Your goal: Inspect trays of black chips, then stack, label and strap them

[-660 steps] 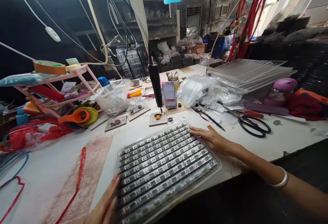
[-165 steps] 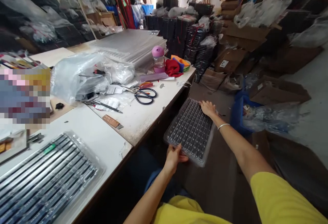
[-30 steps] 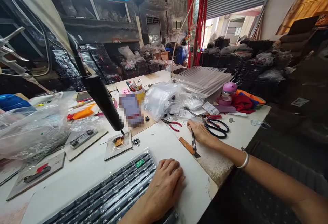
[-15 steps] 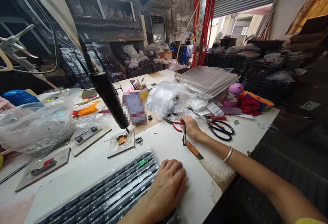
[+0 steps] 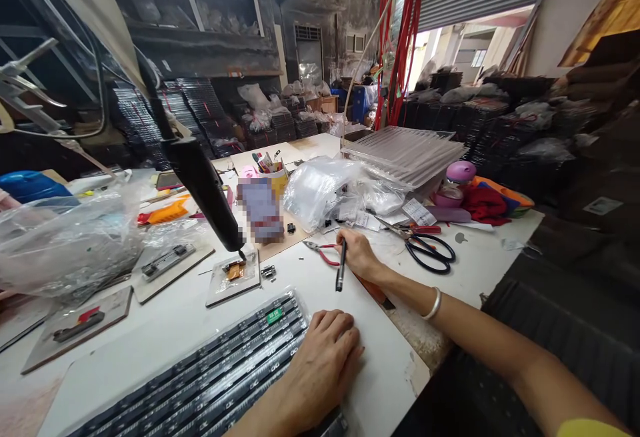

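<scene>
My left hand (image 5: 323, 360) lies over the right end of a clear plastic tray (image 5: 300, 298) holding rows of black parts, with its fingers loosely bent and nothing visible gripped. A green label (image 5: 275, 315) sits near the tray's far end. My right hand (image 5: 356, 253) is closed round a slim black pen (image 5: 341, 270) pointing down over the table. Just left of its fingers lie red-handled pliers (image 5: 325, 251); I cannot tell whether the fingers touch them. A utility knife (image 5: 373, 291) with an orange handle lies partly hidden under my right wrist.
Black-handled scissors (image 5: 430, 253) lie right of my right hand. Plastic bags (image 5: 323, 190) are heaped behind it. A black hanging tool (image 5: 205, 190) reaches down to a small board (image 5: 225, 297) with a brown part. Connector pieces (image 5: 269, 271) lie beside it.
My right hand has moved left and slightly toward me with the pen. The pliers have shifted left and lie more exposed. My left hand has stayed on the tray.
</scene>
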Tool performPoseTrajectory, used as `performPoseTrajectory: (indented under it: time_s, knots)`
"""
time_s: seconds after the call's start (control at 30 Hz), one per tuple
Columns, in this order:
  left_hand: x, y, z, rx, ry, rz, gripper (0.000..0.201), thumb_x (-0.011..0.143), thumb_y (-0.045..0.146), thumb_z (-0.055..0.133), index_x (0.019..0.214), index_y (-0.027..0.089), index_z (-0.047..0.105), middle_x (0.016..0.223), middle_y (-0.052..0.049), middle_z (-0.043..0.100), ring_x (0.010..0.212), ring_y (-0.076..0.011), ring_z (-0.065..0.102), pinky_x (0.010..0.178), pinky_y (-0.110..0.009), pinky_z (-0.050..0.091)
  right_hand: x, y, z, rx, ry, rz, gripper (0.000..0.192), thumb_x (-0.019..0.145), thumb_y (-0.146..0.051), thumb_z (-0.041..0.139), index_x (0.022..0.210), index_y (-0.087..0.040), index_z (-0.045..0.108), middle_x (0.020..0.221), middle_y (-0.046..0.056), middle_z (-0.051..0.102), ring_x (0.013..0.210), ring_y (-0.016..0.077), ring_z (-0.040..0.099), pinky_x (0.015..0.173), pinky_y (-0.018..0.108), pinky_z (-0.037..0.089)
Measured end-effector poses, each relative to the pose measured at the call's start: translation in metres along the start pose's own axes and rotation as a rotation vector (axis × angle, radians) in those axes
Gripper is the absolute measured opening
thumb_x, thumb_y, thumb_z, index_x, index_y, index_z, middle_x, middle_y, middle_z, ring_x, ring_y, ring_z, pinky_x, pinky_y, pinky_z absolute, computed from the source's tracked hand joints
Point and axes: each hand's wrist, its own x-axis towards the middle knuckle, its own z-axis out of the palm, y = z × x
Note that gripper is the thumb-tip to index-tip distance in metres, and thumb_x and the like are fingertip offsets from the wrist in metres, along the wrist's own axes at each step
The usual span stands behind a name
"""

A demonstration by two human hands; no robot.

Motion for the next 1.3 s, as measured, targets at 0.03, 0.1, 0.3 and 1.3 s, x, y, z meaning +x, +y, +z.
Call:
performPoseTrajectory:
  time_s: [0.03, 0.1, 0.3, 1.3]
  knots:
    - [0.0, 0.0, 0.001, 0.002, 0.002, -0.004, 0.018, 0.093, 0.019, 0.041, 0.1, 0.019, 0.057, 0.103, -0.007, 0.06, 0.098, -0.0221, 0.054, 0.086, -0.042, 0.043, 0.001, -0.004, 0.003, 0.005, -0.009, -0.003, 0.011, 0.079, -0.01, 0.054, 0.074, -0.019, 0.05, 0.072, 0.0, 0.056, 0.065, 0.0136, 0.051, 0.061, 0.023, 0.036]
    - [0.0, -0.001, 0.002, 0.01, 0.018, -0.007, 0.018, 0.093, 0.018, 0.041, 0.1, 0.02, 0.057, 0.103, -0.007, 0.06, 0.099, -0.0226, 0.054, 0.086, -0.043, 0.044, 0.002, -0.008, 0.003, 0.011, -0.023, -0.01, 0.009, 0.084, -0.016, 0.052, 0.076, -0.02, 0.05, 0.071, -0.001, 0.056, 0.064, 0.0129, 0.051, 0.06, 0.023, 0.036]
    - [0.0, -0.002, 0.002, 0.026, 0.066, 0.046, 0.019, 0.094, 0.021, 0.039, 0.097, 0.02, 0.057, 0.098, -0.007, 0.06, 0.094, -0.0206, 0.055, 0.084, -0.039, 0.045, -0.033, 0.016, -0.033, -0.046, -0.096, -0.07, 0.022, 0.095, -0.02, 0.034, 0.087, -0.018, 0.054, 0.073, 0.0, 0.057, 0.064, 0.0131, 0.051, 0.062, 0.024, 0.038]
    - [-0.002, -0.002, 0.002, 0.04, 0.057, 0.042, 0.013, 0.093, 0.02, 0.042, 0.094, 0.02, 0.055, 0.096, -0.006, 0.059, 0.095, -0.0208, 0.054, 0.084, -0.038, 0.043, -0.028, 0.055, -0.042, -0.054, -0.193, -0.216, 0.022, 0.077, -0.003, 0.045, 0.086, -0.018, 0.059, 0.081, 0.005, 0.06, 0.078, 0.0181, 0.053, 0.069, 0.026, 0.041]
